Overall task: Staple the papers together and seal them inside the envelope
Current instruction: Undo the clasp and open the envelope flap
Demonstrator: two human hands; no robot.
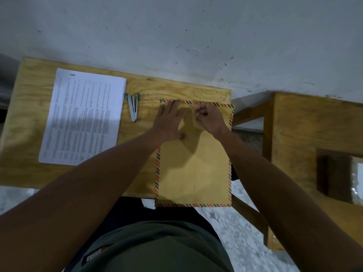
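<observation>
Envelope (193, 169) lengthwise, flap far; left fingers (172, 107) spread flat, right fingers (200, 112) pinching flap

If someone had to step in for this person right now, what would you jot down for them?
Left hand: flat, fingers spread, pressing the top of the envelope.
Right hand: fingers curled, pinching at the envelope's flap edge; what it grips is too small to tell.
Envelope lies at the right end of the wooden table, its near end overhanging the edge.
Papers lie on the left, outside the envelope; a dark mark near their top edge may be a staple.
Stapler rests between papers and envelope, untouched.
Left: confirm stapling, insert the papers, seal.
</observation>
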